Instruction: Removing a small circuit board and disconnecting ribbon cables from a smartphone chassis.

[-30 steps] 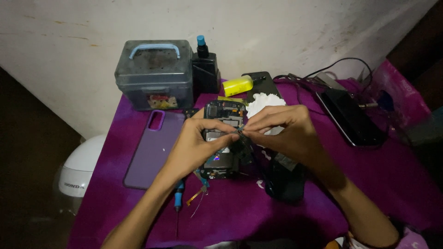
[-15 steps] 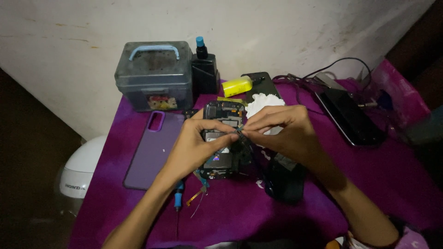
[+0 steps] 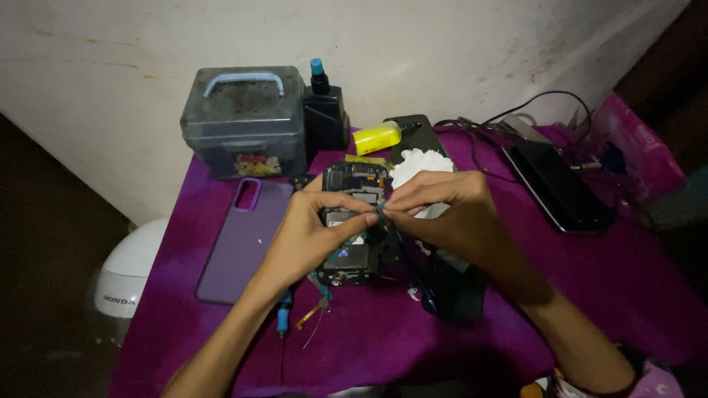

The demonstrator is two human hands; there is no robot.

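Opened black phone with bare circuit boards (image 3: 352,221), lying flat on purple cloth-covered counter (image 3: 383,339), between both hands. Left hand (image 3: 310,236) curled over phone's middle, thumb and forefinger pressed together on a tiny dark part (image 3: 379,211) just above the boards. Right hand (image 3: 446,217) meeting it fingertip to fingertip, pinching the same small piece. Purple phone case (image 3: 240,239) just left, face down. Grey plastic box with blue handle (image 3: 243,121) at the wall, black bottle with blue cap (image 3: 324,110) beside it. White crumpled tissue (image 3: 419,166) behind right hand. Blue-handled screwdriver (image 3: 282,324) under left wrist.
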